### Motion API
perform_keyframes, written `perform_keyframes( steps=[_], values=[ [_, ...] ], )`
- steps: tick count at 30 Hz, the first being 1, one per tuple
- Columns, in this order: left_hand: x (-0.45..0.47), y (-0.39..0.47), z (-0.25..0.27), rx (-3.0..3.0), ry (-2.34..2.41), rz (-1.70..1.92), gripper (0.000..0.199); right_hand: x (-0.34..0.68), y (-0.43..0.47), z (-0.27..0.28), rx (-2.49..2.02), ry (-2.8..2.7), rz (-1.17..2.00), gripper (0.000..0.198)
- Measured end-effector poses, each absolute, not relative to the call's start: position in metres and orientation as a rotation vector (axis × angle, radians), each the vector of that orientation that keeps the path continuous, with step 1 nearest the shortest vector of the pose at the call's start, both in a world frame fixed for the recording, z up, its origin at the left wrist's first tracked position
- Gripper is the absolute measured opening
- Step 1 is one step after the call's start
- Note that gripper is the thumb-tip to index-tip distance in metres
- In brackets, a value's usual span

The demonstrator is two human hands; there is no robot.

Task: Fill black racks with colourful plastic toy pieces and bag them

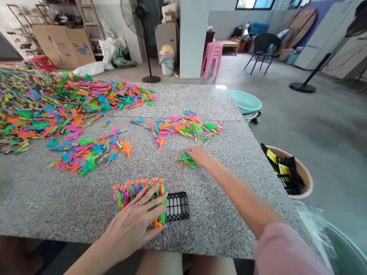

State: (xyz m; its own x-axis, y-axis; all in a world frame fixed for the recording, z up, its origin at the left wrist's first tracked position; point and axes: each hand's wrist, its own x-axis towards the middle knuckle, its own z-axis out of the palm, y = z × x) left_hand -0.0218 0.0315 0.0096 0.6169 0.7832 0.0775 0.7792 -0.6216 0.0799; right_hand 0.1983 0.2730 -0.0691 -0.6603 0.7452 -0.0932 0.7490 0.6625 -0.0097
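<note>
My left hand [141, 215] lies with fingers spread across a packed row of small coloured plastic pieces [125, 195] with orange ends. The pieces sit in a black plastic rack [177, 206]; its right end shows bare openwork cells, while my palm hides part of the row. Further forward and to the right, my right hand [198, 155] has its fingers bent together over a small bunch of green plastic pieces [186, 160] on the speckled table [222, 205]. How many it grips is hidden.
A big heap of coloured pieces [39, 105] covers the table's left side. Smaller piles lie near it [90, 150] and at the middle back [188, 127]. Beside the right edge stand a turquoise basin [245, 101] and a pink tub [307, 183] holding black racks.
</note>
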Motion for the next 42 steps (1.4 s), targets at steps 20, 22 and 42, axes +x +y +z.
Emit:
perform_keyframes(
  steps=[20,22,42],
  values=[
    [-0.022,0.032,0.009,2.752,1.335,0.218,0.025,0.153,0.123,-0.088,1.83,2.861,-1.616,0.016],
    [-0.022,0.032,0.01,2.749,1.325,0.223,0.023,0.146,0.126,-0.083,1.702,2.915,-1.384,0.013],
    [-0.021,0.037,0.015,2.882,1.167,0.206,0.023,0.137,0.135,-0.06,1.359,2.94,-1.01,0.02]
  ],
)
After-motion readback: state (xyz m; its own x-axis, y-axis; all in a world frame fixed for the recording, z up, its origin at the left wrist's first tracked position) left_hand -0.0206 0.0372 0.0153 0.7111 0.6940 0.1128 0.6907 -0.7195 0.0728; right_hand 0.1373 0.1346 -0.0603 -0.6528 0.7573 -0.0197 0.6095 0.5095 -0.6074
